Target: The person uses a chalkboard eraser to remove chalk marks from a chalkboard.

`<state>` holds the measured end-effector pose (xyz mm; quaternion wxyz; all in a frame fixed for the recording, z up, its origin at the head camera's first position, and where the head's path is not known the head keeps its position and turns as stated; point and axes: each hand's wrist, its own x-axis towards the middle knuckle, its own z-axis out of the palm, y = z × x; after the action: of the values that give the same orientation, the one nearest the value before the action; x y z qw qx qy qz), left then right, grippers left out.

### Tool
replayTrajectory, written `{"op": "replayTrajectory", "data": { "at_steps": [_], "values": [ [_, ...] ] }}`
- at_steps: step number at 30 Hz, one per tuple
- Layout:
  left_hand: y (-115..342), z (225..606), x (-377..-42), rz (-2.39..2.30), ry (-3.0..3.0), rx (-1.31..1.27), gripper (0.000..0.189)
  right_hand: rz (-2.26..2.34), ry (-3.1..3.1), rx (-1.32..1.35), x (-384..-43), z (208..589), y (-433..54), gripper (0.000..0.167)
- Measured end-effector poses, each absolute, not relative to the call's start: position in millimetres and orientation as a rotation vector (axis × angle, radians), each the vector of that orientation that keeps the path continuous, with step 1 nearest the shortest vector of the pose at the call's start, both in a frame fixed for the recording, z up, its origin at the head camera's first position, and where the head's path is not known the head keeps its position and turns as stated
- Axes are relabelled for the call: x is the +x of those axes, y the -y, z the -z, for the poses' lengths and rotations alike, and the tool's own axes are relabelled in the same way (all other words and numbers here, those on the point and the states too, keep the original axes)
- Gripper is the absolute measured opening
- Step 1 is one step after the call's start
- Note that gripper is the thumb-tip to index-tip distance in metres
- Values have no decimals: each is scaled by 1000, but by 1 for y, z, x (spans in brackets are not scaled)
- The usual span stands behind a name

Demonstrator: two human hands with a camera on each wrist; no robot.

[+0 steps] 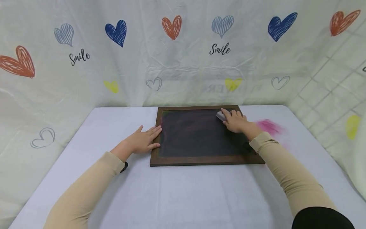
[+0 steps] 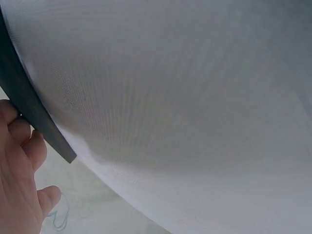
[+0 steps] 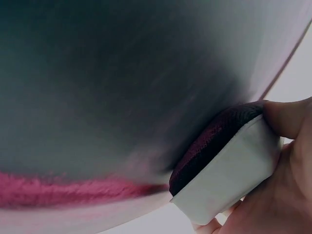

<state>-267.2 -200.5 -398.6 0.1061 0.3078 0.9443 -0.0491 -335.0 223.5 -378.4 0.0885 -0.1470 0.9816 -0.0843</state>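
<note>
A framed blackboard (image 1: 197,133) lies flat on the white-covered table, its dark surface hazy with wiped chalk. At its upper right corner my right hand (image 1: 235,121) grips a chalkboard eraser (image 1: 221,115) against the board. In the right wrist view the eraser (image 3: 229,170) has a pale body and a dark felt pad stained with pink dust. My left hand (image 1: 143,141) rests with spread fingers on the board's left frame edge. The left wrist view shows its fingers (image 2: 34,148) touching the wooden frame (image 2: 36,109), thumb held apart.
A pink chalk smudge (image 1: 269,126) marks the tablecloth (image 1: 200,197) right of the board. Thick pink dust (image 3: 63,190) lines the board's edge in the right wrist view. Behind the table hangs a white curtain (image 1: 194,54) printed with hearts. A black rounded object (image 1: 321,218) sits lower right.
</note>
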Motion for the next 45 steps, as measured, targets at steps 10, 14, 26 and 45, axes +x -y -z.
{"op": "replayTrajectory", "data": {
  "at_steps": [10,14,26,45],
  "values": [
    [201,401,-269,147,-2776,902,79,226,-2939,-420,-337,385,-225,66],
    [200,399,-268,150,-2771,894,79,138,-2950,-452,-323,384,-215,66],
    [199,393,-269,168,-2755,903,79,133,-2853,-936,-258,381,-203,66],
    [199,395,-267,123,-2756,892,78,242,-2773,-1025,-260,377,-203,66]
  ]
}}
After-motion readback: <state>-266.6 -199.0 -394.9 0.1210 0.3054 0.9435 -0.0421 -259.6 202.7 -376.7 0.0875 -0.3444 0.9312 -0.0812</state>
